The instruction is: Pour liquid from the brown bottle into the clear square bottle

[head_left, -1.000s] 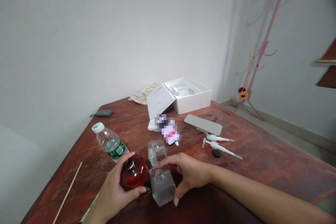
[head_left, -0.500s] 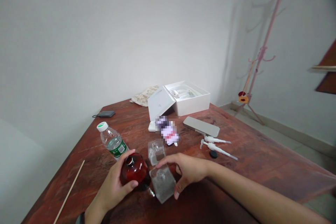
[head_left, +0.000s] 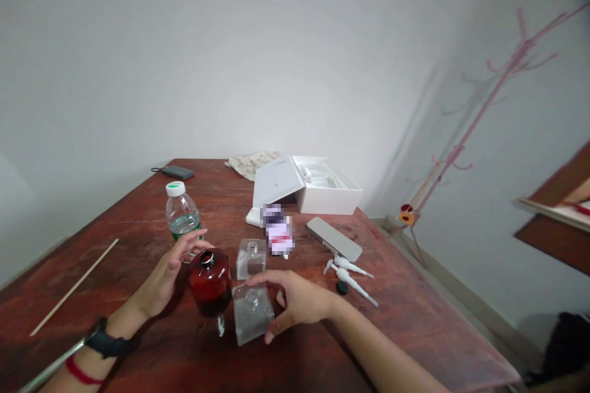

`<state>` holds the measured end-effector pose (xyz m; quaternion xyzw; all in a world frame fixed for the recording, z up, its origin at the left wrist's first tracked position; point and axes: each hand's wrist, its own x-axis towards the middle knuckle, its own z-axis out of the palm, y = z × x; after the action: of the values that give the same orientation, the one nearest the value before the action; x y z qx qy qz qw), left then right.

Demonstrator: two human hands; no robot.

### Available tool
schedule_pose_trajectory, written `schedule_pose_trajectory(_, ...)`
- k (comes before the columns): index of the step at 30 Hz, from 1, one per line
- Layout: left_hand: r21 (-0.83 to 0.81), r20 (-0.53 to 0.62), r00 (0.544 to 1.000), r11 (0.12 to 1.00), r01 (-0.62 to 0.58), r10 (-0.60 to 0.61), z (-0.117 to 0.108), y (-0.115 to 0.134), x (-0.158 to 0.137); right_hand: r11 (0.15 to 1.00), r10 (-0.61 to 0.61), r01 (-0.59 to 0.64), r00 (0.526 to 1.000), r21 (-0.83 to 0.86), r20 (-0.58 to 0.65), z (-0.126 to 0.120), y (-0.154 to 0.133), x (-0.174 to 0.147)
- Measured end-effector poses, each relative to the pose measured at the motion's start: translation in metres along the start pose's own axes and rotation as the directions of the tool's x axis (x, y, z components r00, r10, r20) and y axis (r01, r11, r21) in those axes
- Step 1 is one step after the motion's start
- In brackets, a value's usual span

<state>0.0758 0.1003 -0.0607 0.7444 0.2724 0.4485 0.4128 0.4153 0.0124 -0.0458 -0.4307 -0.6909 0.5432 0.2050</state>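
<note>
A round amber glass bottle (head_left: 208, 288), uncapped, stands on the wooden table with dark red liquid inside. Just left of it is my left hand (head_left: 168, 273), fingers stretched out and apart, no longer wrapped round the glass. Those fingers reach in front of a water bottle (head_left: 182, 212) with a white cap and green label. My right hand (head_left: 295, 301) has its thumb and fingers round the near clear square bottle (head_left: 252, 314), which looks frosted and has an open neck. Behind it stands another clear square bottle (head_left: 251, 260).
Right of the bottles lie white pump heads (head_left: 350, 279), a black cap (head_left: 342, 287) and a grey case (head_left: 334, 238). Farther back are a partly blurred phone (head_left: 279, 230) and an open white box (head_left: 327, 196). A thin wooden stick (head_left: 76, 285) lies at left.
My left hand has let go of the amber bottle and moved away to its left, opening. My right hand stays at the near clear bottle. The whole view has shifted and tilted.
</note>
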Motion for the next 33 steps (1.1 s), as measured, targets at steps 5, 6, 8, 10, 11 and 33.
schedule_pose_trajectory(5, 0.08, -0.129, 0.991, 0.996, 0.043, -0.032, 0.003, -0.001, 0.004, 0.998, 0.055, -0.053, 0.998, -0.042, 0.031, -0.004, -0.004, -0.004)
schedule_pose_trajectory(6, 0.127, -0.139, 0.99, 0.992, 0.027, -0.009, 0.002, -0.001, 0.004, 0.998, 0.059, -0.058, 0.997, -0.039, 0.041, -0.005, -0.005, -0.004)
schedule_pose_trajectory(8, 0.218, -0.149, 0.988, 0.976, -0.014, 0.048, 0.002, -0.001, 0.005, 0.998, 0.06, -0.059, 0.996, -0.021, 0.065, -0.006, -0.005, -0.005)
schedule_pose_trajectory(10, 0.288, -0.169, 0.983, 0.957, -0.026, 0.078, 0.002, 0.003, 0.006, 0.999, 0.044, -0.044, 0.996, 0.003, 0.079, -0.007, -0.003, -0.004)
schedule_pose_trajectory(11, 0.309, -0.18, 0.981, 0.951, -0.018, 0.078, 0.003, 0.005, 0.006, 0.999, 0.035, -0.036, 0.996, 0.015, 0.078, -0.007, -0.002, -0.004)
schedule_pose_trajectory(33, 0.369, -0.253, 0.964, 0.929, 0.019, 0.08, 0.013, 0.032, 0.01, 0.996, -0.048, 0.047, 0.999, 0.082, 0.016, -0.009, 0.013, -0.003)
